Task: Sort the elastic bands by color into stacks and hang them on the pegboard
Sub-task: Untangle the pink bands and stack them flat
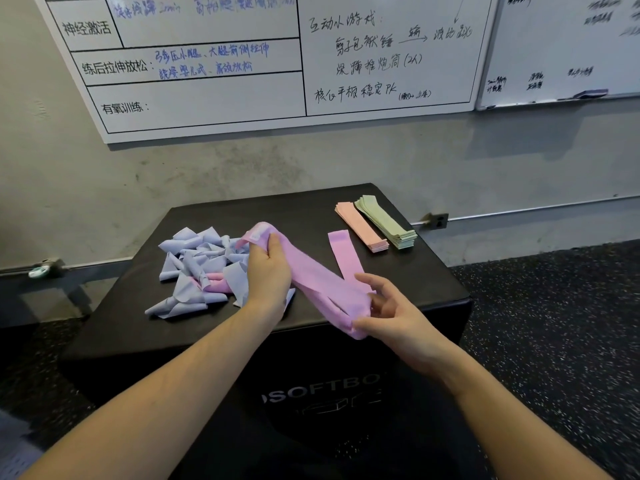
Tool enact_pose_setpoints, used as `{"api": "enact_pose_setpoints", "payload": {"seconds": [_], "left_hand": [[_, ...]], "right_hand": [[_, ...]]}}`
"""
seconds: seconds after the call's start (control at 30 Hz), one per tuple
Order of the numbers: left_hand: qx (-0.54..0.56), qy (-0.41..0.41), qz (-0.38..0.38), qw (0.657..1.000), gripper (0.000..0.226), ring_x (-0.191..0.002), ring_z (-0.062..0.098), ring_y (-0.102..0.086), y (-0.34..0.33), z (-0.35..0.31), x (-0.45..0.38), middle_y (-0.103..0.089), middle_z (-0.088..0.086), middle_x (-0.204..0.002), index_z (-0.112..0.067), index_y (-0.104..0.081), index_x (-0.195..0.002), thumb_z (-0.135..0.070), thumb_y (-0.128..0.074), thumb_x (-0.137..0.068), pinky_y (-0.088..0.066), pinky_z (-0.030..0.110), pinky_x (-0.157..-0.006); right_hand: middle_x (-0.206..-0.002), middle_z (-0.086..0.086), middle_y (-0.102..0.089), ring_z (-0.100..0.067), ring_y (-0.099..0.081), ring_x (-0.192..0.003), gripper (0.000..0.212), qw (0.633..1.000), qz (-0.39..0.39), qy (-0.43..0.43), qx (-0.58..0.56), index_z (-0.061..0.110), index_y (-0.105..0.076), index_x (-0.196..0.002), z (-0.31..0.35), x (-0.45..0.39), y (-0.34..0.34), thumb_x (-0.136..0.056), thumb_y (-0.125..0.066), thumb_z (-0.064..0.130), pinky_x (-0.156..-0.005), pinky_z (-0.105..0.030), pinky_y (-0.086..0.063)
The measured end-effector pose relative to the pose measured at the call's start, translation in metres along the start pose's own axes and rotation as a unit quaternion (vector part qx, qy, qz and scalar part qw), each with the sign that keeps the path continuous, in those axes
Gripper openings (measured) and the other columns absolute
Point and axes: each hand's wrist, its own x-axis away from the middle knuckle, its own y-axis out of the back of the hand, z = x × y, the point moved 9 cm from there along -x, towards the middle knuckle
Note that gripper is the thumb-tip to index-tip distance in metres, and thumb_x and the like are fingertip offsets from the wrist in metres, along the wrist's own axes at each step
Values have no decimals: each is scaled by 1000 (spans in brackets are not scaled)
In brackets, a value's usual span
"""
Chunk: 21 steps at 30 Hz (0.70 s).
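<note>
The black box (346, 375) reads "SOFTBO" in white on its front, partly cut off. The whiteboard (221, 81) carries printed headings "神经激活", "练后拉伸放松:" and "有氧训练:", plus handwritten notes including "互动小游戏:".

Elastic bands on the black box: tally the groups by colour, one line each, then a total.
Green: 1 neat stack
Peach: 1 neat stack
Pink: 1 flat band lying alone, plus 1 band held between both hands
Lavender-blue: 1 loose pile, with some pink showing in it
Total: 5 groupings; bands inside the stacks and the pile cannot be counted singly.
</note>
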Motion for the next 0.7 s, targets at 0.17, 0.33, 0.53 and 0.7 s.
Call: {"api": "enact_pose_setpoints", "payload": {"seconds": [0.17, 0.33, 0.53, 0.7], "left_hand": [[-5, -35, 56, 998, 29, -105, 16, -60, -10, -4, 13, -64, 4, -114, -19, -51, -129, -37, -39, -109, -47, 17, -90], [19, -64, 72, 995, 26, -53, 3, -58, -15, -13, 17, -59, 6, -81, -21, -51, -125, -38, -42, -108, -42, 13, -43], [27, 16, 64, 997, 29, -82, 8, -61, -8, 10, -8, -62, 2, -97, -22, -52, -132, -35, -42, -109, -47, 14, -48], [7, 71, 71, 995, 21, -91, 22, -60, -9, 32, -22, -61, 7, -102, -16, -56, -119, -31, -48, -106, -50, 33, -77]], "right_hand": [[-85, -13, -59, -13, -54, -55, 31, 980, -193, 6, 52, 16, -55, -114, -12, -5, 30, -91, -60, -3, -41, -27, -43], [-78, 10, -71, 0, -58, -63, 10, 953, -226, 14, 200, 24, -73, -92, -11, -4, 43, -96, -65, 21, -59, -15, -43], [-79, -5, -64, -15, -55, -69, 22, 991, -133, -15, -17, 15, -76, -82, -19, 0, 30, -83, -79, 37, -63, -23, -44], [-100, -22, -63, -31, -53, -88, 33, 996, -62, -6, -69, 18, -74, -83, -18, -2, 25, -68, -87, 44, -80, -38, -45]]}}
